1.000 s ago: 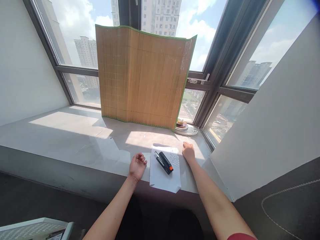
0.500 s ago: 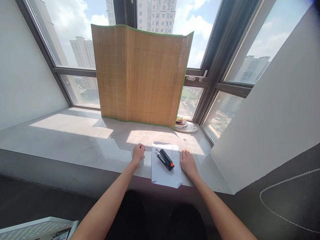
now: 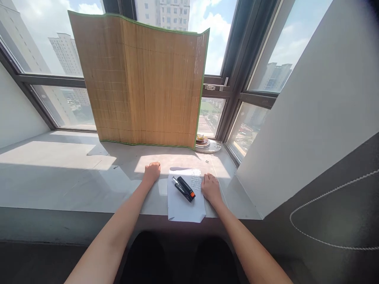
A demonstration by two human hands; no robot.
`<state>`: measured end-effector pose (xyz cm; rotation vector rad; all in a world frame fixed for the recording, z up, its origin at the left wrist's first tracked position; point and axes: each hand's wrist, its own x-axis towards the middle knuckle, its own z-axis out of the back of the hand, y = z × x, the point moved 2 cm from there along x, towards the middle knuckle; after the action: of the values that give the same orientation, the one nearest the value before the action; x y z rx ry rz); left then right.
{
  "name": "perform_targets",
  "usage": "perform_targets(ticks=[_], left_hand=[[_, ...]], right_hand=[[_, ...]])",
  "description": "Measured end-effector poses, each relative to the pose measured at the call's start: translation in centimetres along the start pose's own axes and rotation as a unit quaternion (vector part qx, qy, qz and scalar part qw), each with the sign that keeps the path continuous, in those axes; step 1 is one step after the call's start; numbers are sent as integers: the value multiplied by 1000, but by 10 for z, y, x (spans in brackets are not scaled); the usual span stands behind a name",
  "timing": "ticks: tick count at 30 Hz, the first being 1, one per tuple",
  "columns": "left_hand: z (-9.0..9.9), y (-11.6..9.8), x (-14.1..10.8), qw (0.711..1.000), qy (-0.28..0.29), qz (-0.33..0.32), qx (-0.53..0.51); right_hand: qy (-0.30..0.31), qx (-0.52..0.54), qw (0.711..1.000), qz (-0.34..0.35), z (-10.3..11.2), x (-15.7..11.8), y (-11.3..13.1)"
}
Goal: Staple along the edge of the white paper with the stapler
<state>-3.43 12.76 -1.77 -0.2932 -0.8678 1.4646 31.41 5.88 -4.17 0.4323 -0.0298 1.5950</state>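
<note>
White paper (image 3: pixel 182 209) lies on the sill, its front end reaching past the edge. On it rests a black stapler (image 3: pixel 184 189) with an orange part, its top arm raised from the base. Beside the stapler is a patch of small staple strips or printed marks (image 3: pixel 196 180), too fine to tell. My left hand (image 3: pixel 152 172) rests on the sill left of the paper, fingers curled, nothing seen in it. My right hand (image 3: pixel 211 186) lies palm down at the paper's right edge, fingers fairly flat.
A bamboo mat (image 3: pixel 148 86) with green edging leans against the window. Stacked plates (image 3: pixel 203 142) stand by its lower right corner. Small dark bits (image 3: pixel 115 167) lie on the sill (image 3: pixel 74 185). A white cord (image 3: pixel 319 193) hangs at the right.
The view has turned, so most things appear further left. My left hand has moved slightly away from the paper, fingers now turned downward. Stapler and paper stay in place.
</note>
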Motion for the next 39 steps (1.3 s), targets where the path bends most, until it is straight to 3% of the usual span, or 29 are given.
perform_targets(ticks=[7, 12, 15, 19, 25, 30, 32, 35, 39], left_hand=[[8, -12, -52, 999, -12, -20, -29], [12, -16, -79, 978, -49, 10, -204], [13, -21, -79, 987, -55, -9, -150], [11, -23, -73, 999, 0, -27, -24], [9, -19, -73, 994, -17, -38, -97], [5, -17, -71, 999, 14, -44, -26], [5, -18, -71, 997, 24, -43, -51], [8, -19, -73, 995, -3, -32, -93], [9, -21, -74, 999, -16, -42, -30]], right_hand=[[7, 15, 1000, 0, 4, -2, 0], [9, 18, 1000, 1, 4, -2, -1], [12, 17, 1000, 1, 5, -2, -1], [8, 13, 1000, 0, 6, -3, 0], [1, 8, 1000, 2, 7, -3, 1], [-4, 7, 1000, 3, 9, -3, 1], [-3, 6, 1000, 3, 9, -3, 1], [-2, 5, 1000, 3, 8, -3, 1], [-3, 5, 1000, 4, 7, -3, 0]])
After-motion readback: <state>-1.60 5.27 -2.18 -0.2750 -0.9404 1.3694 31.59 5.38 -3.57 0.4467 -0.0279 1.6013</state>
